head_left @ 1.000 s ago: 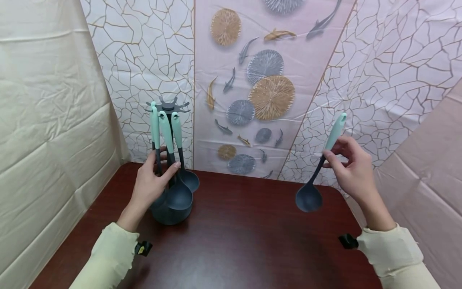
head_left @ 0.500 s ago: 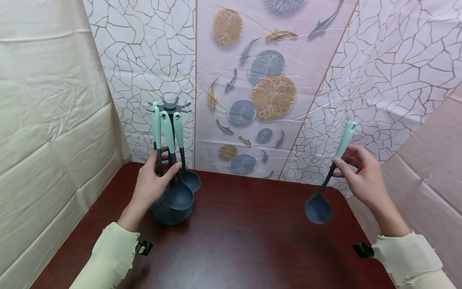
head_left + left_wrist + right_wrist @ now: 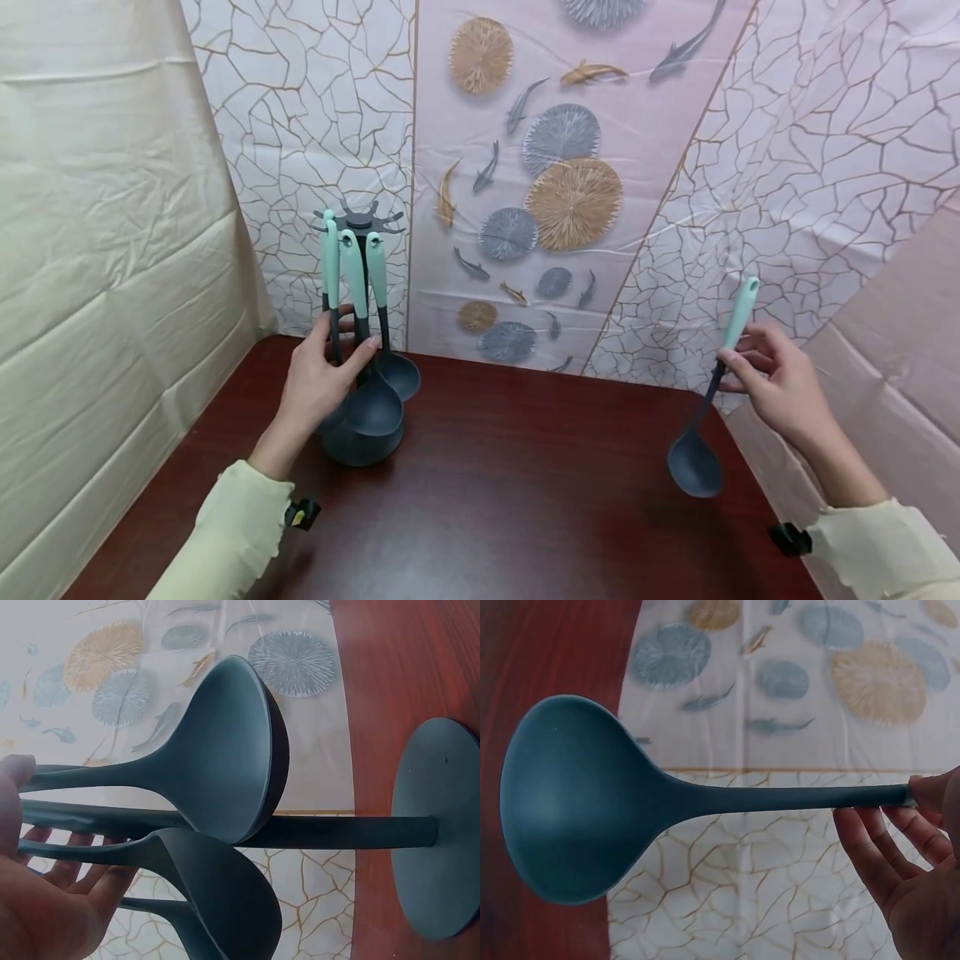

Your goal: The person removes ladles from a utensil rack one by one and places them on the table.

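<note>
At the back left, a dark utensil stand [image 3: 358,454] with a round base and spoked top bears several hanging utensils with mint handles, among them ladles [image 3: 373,410]. My left hand [image 3: 318,379] grips around the stand's post and the hanging shafts, thumb on the front shaft and fingers behind. In the left wrist view, two ladle bowls overlap the post [image 3: 337,832]. Over on the right, my right hand [image 3: 787,387] pinches a ladle [image 3: 696,467] where its mint handle meets the dark shaft. Its bowl hangs down, tilted left, with a shadow on the table under it.
The dark red wooden table [image 3: 525,483] reaches to a patterned cloth [image 3: 510,233] behind it. Pale cloth [image 3: 127,275] hangs on the left side, and another cloth [image 3: 892,358] flanks the table's right edge.
My right hand has moved right and down, toward me, carrying the ladle with it. The left hand keeps its grip at the stand.
</note>
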The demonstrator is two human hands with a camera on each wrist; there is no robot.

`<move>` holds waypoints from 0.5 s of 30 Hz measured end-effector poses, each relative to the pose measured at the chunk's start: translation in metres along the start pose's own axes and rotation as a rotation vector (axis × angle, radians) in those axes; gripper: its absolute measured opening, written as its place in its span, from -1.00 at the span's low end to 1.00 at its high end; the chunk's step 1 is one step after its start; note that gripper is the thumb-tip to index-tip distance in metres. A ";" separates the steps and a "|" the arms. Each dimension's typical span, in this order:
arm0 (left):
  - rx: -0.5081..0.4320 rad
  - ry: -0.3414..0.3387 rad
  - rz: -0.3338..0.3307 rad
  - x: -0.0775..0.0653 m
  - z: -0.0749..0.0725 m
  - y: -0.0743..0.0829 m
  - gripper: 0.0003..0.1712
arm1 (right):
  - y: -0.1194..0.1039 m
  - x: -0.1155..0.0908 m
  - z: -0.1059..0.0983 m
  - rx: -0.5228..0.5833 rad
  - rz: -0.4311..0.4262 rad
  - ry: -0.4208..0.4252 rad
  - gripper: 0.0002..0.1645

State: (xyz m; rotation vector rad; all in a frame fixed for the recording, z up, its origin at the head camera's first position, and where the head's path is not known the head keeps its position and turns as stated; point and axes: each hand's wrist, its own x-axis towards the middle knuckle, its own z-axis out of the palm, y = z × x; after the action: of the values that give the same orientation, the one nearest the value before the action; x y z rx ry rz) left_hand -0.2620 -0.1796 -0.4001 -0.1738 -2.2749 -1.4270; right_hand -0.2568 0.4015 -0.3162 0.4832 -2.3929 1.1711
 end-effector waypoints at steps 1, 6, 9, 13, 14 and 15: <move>0.000 0.005 0.001 0.000 0.000 0.000 -0.17 | 0.003 -0.001 0.000 0.003 0.008 -0.001 -0.69; -0.016 0.005 -0.011 0.000 0.000 0.000 -0.16 | 0.019 -0.008 -0.005 0.003 0.031 0.002 -0.58; -0.037 -0.007 -0.029 -0.001 0.001 -0.001 -0.15 | 0.027 -0.012 -0.010 -0.002 0.045 0.009 -0.57; -0.052 -0.014 -0.040 -0.001 0.001 0.000 -0.15 | 0.037 -0.014 -0.016 -0.026 0.064 0.003 -0.54; -0.053 -0.014 -0.040 -0.001 0.001 0.000 -0.15 | 0.039 -0.015 -0.018 -0.035 0.068 -0.003 -0.50; -0.054 -0.013 -0.038 -0.001 0.001 0.000 -0.15 | 0.041 -0.015 -0.019 -0.044 0.074 -0.012 -0.49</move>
State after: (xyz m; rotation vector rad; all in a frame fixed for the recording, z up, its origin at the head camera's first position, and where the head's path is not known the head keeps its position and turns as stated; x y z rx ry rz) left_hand -0.2614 -0.1790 -0.4009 -0.1582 -2.2626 -1.5118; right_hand -0.2597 0.4422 -0.3408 0.3919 -2.4602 1.1464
